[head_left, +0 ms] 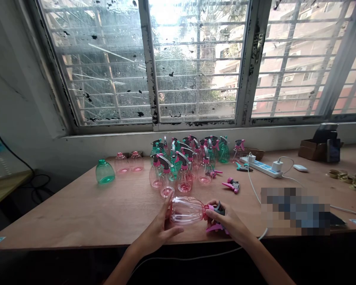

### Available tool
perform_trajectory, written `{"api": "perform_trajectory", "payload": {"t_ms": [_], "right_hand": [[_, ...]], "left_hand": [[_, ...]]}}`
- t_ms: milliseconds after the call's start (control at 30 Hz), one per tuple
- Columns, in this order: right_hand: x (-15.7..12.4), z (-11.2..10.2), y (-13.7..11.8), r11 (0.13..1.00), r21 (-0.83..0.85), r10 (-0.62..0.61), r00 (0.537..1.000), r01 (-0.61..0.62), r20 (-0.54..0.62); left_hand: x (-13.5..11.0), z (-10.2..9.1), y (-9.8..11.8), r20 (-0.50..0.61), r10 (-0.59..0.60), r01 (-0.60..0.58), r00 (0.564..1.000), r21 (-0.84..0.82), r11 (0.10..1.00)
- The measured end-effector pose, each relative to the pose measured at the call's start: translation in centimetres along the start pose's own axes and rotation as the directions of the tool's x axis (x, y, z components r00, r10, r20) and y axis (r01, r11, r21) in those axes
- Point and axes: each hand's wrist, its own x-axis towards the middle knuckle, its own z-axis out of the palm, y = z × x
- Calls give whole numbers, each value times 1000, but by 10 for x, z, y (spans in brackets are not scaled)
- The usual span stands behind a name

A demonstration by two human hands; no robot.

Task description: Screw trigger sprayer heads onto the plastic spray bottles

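Observation:
A clear pink spray bottle [186, 210] lies on its side between my two hands, above the table's front part. My left hand [158, 227] is curled around its base, thumb below and fingers behind. At the neck, my right hand [225, 221] grips the pink and grey spray head [216, 208], whose pink trigger [216, 228] points down. Part of the head is hidden by my fingers. Just beyond stand several pink and green spray bottles [184, 180] with heads on.
A green bottle [105, 172] and two pink bottles [129, 163] without heads stand at left. Loose spray heads [231, 185] lie right of the group. Further right are a power strip [264, 167] with cables, a white mouse [300, 168] and a cardboard box [314, 150].

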Motion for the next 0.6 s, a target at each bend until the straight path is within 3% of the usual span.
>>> {"api": "perform_trajectory", "payload": {"t_ms": [167,433,600], "right_hand": [[1,-1,1,1000,-6,10,1000,-10,0],[1,-1,3,1000,15,15,1000,-15,6],[1,0,2,1000,28,6,1000,-6,15]], "left_hand": [[0,1,10,20,-26,27,999,-53,998],[1,0,-8,-5,35,-35,999,-57,998],[-1,0,1,-5,16,-16,1000,-7,1000]]}}
